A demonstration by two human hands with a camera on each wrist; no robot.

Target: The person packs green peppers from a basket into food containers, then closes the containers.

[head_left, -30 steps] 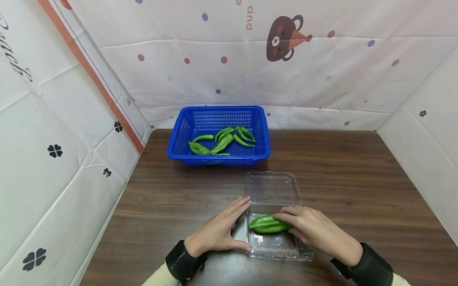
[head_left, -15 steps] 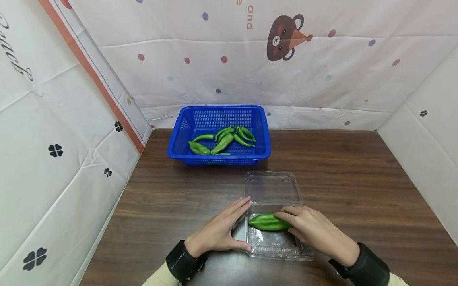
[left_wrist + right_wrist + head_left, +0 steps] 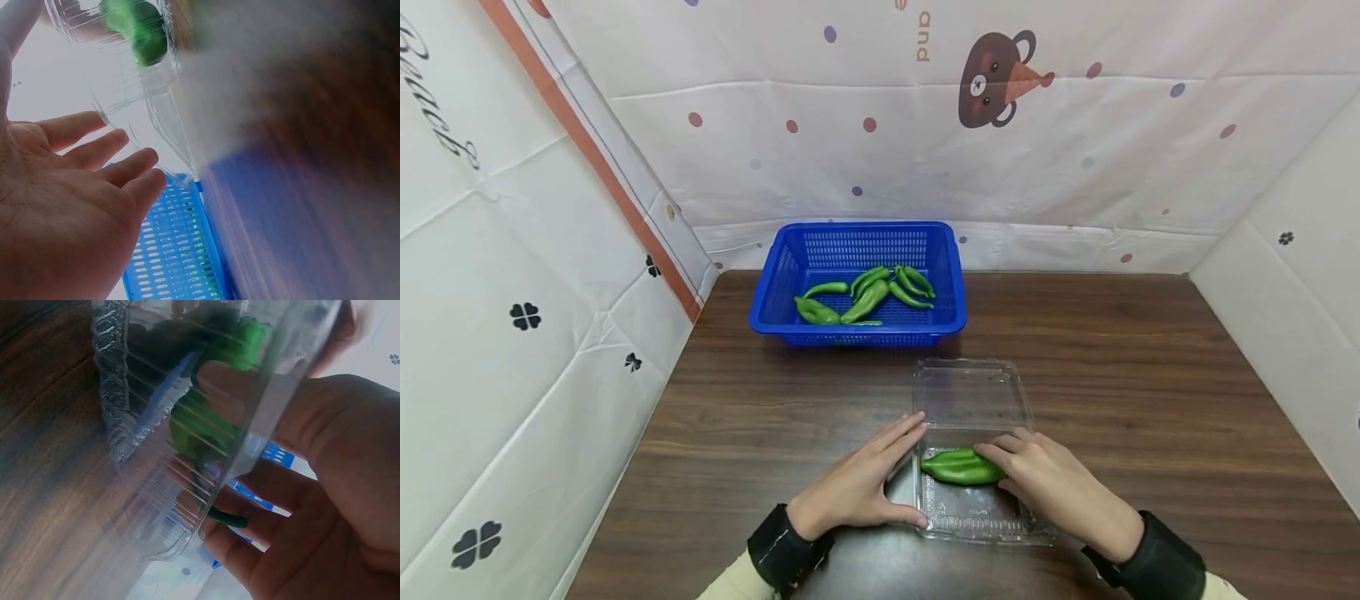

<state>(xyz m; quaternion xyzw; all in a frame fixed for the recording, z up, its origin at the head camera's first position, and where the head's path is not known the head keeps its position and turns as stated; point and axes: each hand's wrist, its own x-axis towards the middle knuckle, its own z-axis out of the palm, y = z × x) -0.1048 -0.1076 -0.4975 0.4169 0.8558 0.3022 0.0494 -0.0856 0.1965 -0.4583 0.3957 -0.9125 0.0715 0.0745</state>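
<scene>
A clear plastic clamshell container (image 3: 973,527) lies on the table with its lid (image 3: 973,396) folded back, away from me. Inside its base is a large green pepper (image 3: 958,467), lying crosswise with its tip to the left. My right hand (image 3: 1056,483) reaches in over the right wall and holds the pepper by its stem end. In the right wrist view the thumb is against the green pepper (image 3: 190,428) and its curved stem (image 3: 228,519) lies among the fingers. My left hand (image 3: 857,487) is spread beside the container, fingertips and thumb at its left edge.
Behind the container stands a blue plastic basket (image 3: 859,335) with several green peppers (image 3: 868,302) in it. The brown wooden table (image 3: 1135,392) is bounded by a white printed sheet (image 3: 790,167) at the back and both sides.
My right hand has shifted slightly left, and the pepper has moved a little away from me inside the container. The left hand, container and basket stay put.
</scene>
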